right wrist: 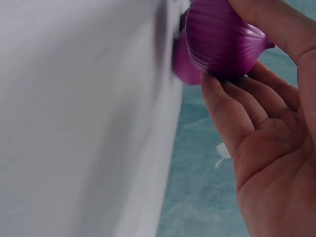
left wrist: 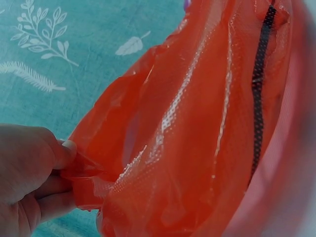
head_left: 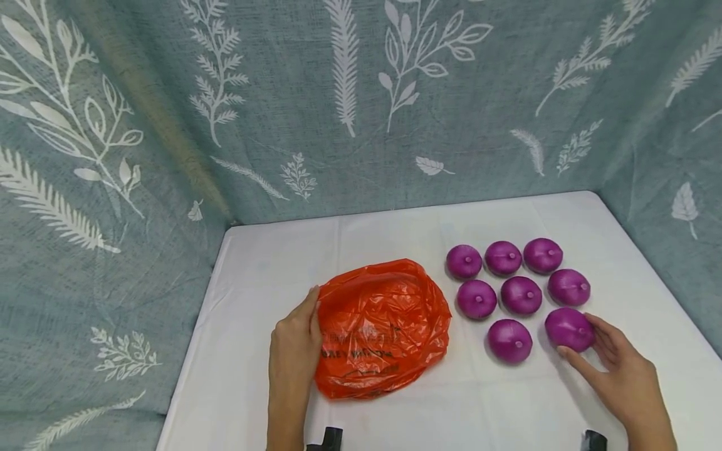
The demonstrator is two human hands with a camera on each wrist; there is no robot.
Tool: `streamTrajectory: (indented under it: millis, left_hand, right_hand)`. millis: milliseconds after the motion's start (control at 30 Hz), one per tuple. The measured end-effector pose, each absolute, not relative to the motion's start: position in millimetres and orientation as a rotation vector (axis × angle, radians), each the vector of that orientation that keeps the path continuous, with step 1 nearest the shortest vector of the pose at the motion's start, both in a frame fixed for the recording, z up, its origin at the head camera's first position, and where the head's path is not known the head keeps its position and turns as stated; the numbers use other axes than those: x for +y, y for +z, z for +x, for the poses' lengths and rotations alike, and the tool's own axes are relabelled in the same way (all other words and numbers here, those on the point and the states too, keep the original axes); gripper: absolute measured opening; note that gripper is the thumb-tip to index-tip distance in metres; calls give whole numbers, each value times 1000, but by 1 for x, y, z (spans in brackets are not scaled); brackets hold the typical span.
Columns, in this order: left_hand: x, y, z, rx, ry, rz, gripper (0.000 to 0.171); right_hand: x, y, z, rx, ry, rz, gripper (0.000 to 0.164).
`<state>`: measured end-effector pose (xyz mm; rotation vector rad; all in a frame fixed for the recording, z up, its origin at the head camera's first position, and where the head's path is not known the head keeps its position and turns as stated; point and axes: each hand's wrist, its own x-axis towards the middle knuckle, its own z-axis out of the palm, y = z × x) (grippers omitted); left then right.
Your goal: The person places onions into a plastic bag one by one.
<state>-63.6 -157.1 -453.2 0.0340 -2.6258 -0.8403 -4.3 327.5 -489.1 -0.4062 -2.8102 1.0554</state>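
The left hand pinches the left edge of a red plastic bag with dark printing. In the left wrist view, the thumb and fingers hold a fold of the thin, shiny bag. On the right, the right hand grips a purple onion between thumb and fingertips. The right wrist view shows this onion with its pointed tip toward the palm and its ribbed skin. Part of another onion shows behind it.
Several more purple onions stand in loose rows right of the bag, the nearest one left of the held onion. A white cloth covers the table. Blue-green leaf-patterned fabric hangs around its back and sides.
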Motion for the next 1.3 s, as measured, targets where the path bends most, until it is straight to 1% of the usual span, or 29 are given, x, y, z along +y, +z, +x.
streamTrajectory:
  millis: [167,400,633,833,1033,1300]
  left_hand:
    - [-157,-454,-64,-2622,-842,33,45]
    - [-157,-454,-66,-2615,-813,20,44]
    - [-158,-453,-67,-2633,-818,35,44]
    - [-158,-453,-68,-2644,-806,18,43]
    - [-156,-452,-67,-2659,-806,5,42]
    - [-156,-453,-67,-2658,-798,22,42]
  right_hand:
    - [318,-473,-8,-2696,1092,-363,87]
    - [297,-448,-21,-2544,1125,-188,88]
    - [267,-425,-35,-2540,1129,-6,88]
    - [241,-412,-49,-2518,1199,190,88]
    - [219,-398,-57,-2517,1220,305,89]
    - [191,-384,-71,-2533,1247,473,85]
